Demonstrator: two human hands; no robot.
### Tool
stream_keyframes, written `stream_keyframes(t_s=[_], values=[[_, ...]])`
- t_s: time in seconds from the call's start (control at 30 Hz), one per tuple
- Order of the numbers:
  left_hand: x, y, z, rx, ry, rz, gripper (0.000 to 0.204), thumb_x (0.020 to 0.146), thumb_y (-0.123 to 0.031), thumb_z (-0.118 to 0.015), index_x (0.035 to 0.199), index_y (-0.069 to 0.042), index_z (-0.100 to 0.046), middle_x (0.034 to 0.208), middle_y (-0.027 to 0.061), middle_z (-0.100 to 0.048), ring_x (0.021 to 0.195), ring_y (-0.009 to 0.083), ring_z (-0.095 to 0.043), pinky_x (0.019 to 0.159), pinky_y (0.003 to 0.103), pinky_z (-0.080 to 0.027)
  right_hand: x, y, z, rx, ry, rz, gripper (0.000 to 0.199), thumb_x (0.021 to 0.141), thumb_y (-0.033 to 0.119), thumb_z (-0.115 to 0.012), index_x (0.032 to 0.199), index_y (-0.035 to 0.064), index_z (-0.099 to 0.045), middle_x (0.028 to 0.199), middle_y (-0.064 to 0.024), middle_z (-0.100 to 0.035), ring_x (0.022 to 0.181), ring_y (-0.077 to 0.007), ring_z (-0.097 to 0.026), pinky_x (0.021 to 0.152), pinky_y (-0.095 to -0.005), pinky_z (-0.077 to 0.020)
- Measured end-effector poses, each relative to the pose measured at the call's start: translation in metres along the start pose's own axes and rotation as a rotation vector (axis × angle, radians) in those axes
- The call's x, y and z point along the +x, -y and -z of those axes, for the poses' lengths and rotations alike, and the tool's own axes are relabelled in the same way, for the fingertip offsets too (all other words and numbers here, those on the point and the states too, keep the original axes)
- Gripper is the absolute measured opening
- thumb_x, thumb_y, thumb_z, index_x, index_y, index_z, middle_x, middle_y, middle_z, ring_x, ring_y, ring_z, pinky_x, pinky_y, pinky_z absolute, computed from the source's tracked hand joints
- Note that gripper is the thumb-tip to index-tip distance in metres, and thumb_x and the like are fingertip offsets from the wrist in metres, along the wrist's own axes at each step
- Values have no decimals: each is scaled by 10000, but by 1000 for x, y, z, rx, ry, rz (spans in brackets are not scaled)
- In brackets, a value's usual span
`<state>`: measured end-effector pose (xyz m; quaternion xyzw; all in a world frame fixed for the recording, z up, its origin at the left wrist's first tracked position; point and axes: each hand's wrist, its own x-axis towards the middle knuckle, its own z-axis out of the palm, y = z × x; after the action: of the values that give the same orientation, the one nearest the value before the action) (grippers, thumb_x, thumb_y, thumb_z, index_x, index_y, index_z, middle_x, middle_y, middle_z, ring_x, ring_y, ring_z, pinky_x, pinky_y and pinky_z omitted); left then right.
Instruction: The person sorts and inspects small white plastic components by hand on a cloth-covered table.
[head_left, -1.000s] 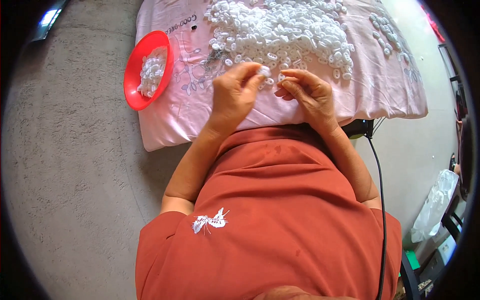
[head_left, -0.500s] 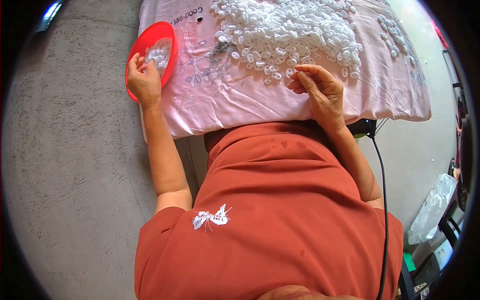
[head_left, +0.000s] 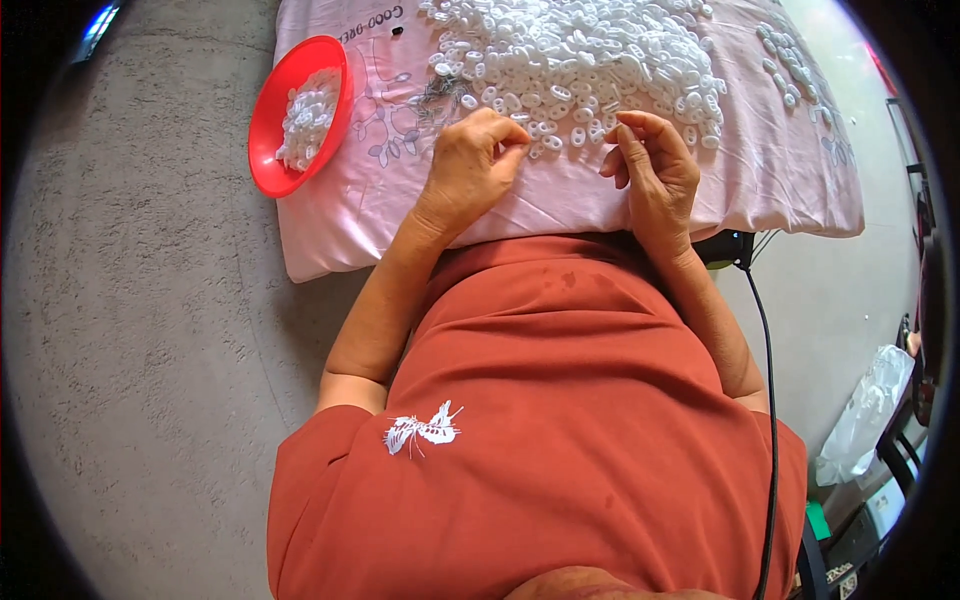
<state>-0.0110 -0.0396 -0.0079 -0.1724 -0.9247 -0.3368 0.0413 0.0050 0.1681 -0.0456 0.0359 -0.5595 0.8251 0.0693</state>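
A big heap of small white oval plastic pieces with holes [head_left: 580,60] lies across the far middle of the pink cloth. My left hand [head_left: 468,170] is over the cloth at the heap's near left edge, thumb and fingertips pinched together. To its right, my right hand [head_left: 658,175] is held at the heap's near edge, its thumb pressed against the forefinger. Whatever either pinch holds is too small or hidden to name. Thin dark metal pins [head_left: 437,100] lie in a little pile just beyond my left hand. A red bowl [head_left: 265,145] at the left contains more white pieces.
The pink printed cloth [head_left: 340,235] covers the work surface. A small black object [head_left: 397,32] lies near the bowl, and a separate group of greyish-white pieces [head_left: 790,65] at the far right. A black cable [head_left: 765,360] runs down my right side. A clear plastic bag [head_left: 865,420] stands farther right.
My left hand has moved right, from the red bowl to the near edge of the heap. My right hand has shifted slightly right and away from me, still pinched.
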Motion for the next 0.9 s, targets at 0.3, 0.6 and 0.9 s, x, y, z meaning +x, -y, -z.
stream_keyframes(t_s=[0.3,0.6,0.9], values=[[-7,-9,-19,105,-56,-46,76,768,-79,-687,821,-34,-656,798,103,-614,691,254,-620,622,354,-494,1,-1,0,-104,66,-33,124,943,52,-575,1048,-2,-613,843,-39,-642,642,-62,-570,533,-173,-412],[-13,-13,-19,-45,-103,51,60,841,-54,-609,880,-10,-621,794,113,-619,710,237,-617,643,337,-496,-2,-2,-3,-362,178,32,135,898,-4,-619,1032,-17,-618,795,-17,-627,658,-62,-596,567,-182,-444],[-29,-30,-25,-748,195,442,114,968,-89,-520,999,3,-580,824,17,-608,720,69,-563,657,212,-485,1,0,-1,-636,346,273,144,792,8,-695,932,41,-696,804,-72,-655,630,-149,-634,545,-250,-487]])
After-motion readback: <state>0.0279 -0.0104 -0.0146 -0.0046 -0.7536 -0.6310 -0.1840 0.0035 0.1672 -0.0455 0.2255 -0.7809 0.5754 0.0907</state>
